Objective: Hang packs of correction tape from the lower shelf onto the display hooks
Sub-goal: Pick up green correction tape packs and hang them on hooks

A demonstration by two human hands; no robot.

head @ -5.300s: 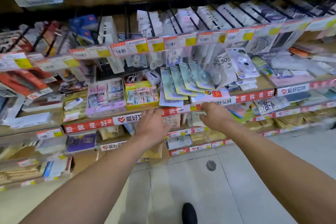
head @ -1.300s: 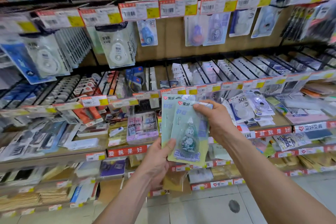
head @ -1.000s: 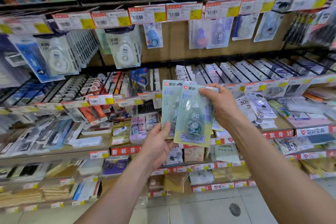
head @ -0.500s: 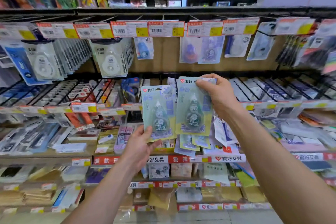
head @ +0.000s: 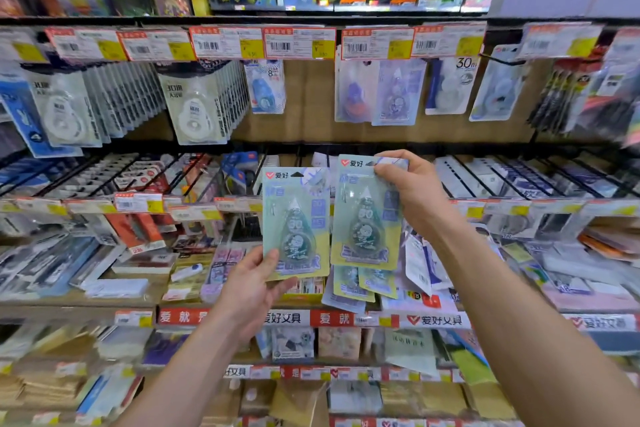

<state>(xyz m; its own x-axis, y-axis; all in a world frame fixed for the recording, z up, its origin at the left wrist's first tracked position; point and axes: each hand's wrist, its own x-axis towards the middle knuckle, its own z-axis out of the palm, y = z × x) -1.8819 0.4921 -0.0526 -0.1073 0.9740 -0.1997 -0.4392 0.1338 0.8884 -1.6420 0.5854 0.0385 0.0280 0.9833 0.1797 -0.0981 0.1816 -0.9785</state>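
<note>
One pack [head: 296,224] in each hand

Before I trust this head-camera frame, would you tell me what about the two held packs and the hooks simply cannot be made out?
- Left pack: its lower left corner, covered by the left hand.
- Right pack: its top right corner, behind the right hand.
- Price tags: small print, motion-blurred.
- Target hook: not identifiable; hanging stock and tags hide the hook ends.
- Remaining packs on the lower shelf: count unclear, overlapped by the right pack.
</note>
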